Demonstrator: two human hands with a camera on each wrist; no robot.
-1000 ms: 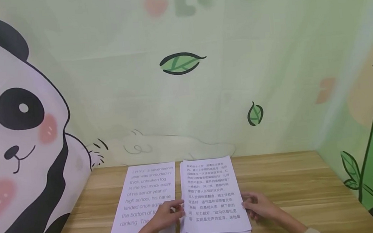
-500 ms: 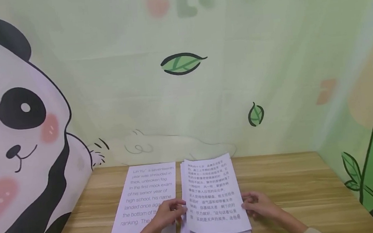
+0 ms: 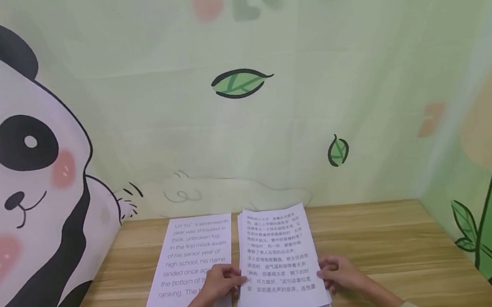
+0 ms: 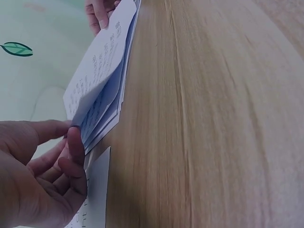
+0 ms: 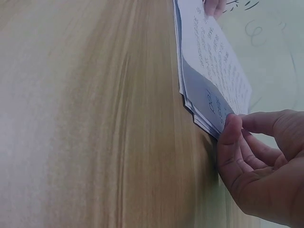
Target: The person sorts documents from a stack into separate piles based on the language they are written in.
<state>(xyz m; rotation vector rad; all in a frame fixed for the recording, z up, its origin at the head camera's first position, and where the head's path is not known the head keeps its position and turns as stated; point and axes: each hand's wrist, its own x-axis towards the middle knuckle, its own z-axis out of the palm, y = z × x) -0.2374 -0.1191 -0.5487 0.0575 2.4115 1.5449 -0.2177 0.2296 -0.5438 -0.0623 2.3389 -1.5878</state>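
Note:
A top sheet of paper (image 3: pixel 279 255) printed with Chinese characters lies bowed over a stack of paper (image 4: pixel 113 121), whose lower sheets show along the edges. My left hand (image 3: pixel 220 280) pinches the sheet's left edge between thumb and finger. At the opposite edge, my right hand (image 3: pixel 343 274) pinches it the same way. Both wrist views show the sheet's near edge raised from the sheets beneath, with a gap under it. A sheet with large English text (image 3: pixel 193 254) lies flat to the left, partly covered by my left hand and forearm.
The papers lie on a wood-grain table (image 3: pixel 381 239). Behind it hangs a pale green backdrop (image 3: pixel 155 108) with a panda (image 3: pixel 31 206), leaves and bamboo drawn on it.
The top sheet has bowed and its far edge has risen a little, then settled slightly to the left over the stack. Both hands have kept their hold with only small shifts.

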